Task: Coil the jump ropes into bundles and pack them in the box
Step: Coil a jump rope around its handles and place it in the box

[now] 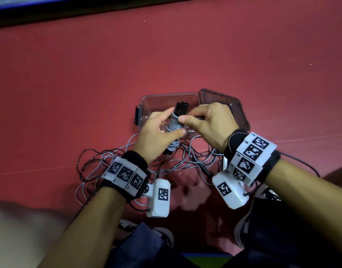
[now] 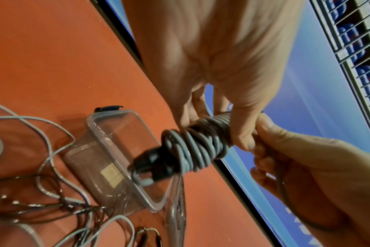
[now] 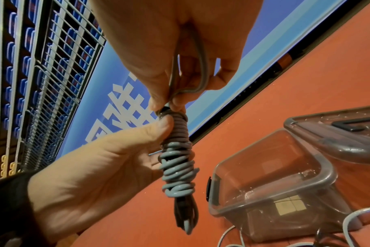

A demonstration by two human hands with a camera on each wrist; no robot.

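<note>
My left hand [image 1: 156,132] has its thumb and fingers curled round the grey jump rope bundle [image 1: 173,128], clamping it about the middle, while my right hand [image 1: 210,124] pinches the rope's free end against the bundle's top turns between thumb and forefinger; in the right wrist view a loop of that grey cord runs up through the curled fingers [image 3: 222,73]. The bundle is a tight stack of smooth, rubbery-looking coils wound round two black handles [image 1: 181,109] held side by side, whose glossy ends poke out at the 12 o'clock end; the lower coils sit looser and overlap unevenly. It hangs in the air above the near edge of the box [image 1: 147,101], a clear rectangular plastic tub with rounded corners and a black clip on its 9 o'clock wall; I see nothing inside it but a pale square label showing through the base. The box's lid [image 1: 234,107], clear with a dark handle recess, lies flat touching the box at 3 o'clock, partly hidden behind my right hand. Toward 6 o'clock from the bundle, between my wrists, loose ropes [image 1: 100,161] sprawl in a tangle on the red floor [image 1: 69,74], some pale grey, some thin, dark and shiny; how many I cannot tell. My wrist cameras [image 1: 158,198] cover part of that tangle.
</note>
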